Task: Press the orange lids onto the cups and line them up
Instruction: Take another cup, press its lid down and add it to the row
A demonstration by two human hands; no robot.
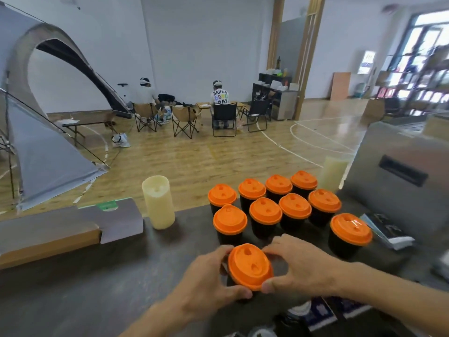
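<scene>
Dark counter (121, 276) in a wood-floored hall (194, 156) carries lidded cups (264, 215); left hand (206, 283) and right hand (303, 266) grip one orange lid (250, 266).

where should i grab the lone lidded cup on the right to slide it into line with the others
Grip the lone cup by its black wall just under the orange lid, coming from the near right side. It stands upright and apart, so fingers fit round it; the rows crowd its left.

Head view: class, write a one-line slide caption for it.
Both hands, left hand and right hand, grip an orange lid on a cup before nine lidded cups.
</scene>
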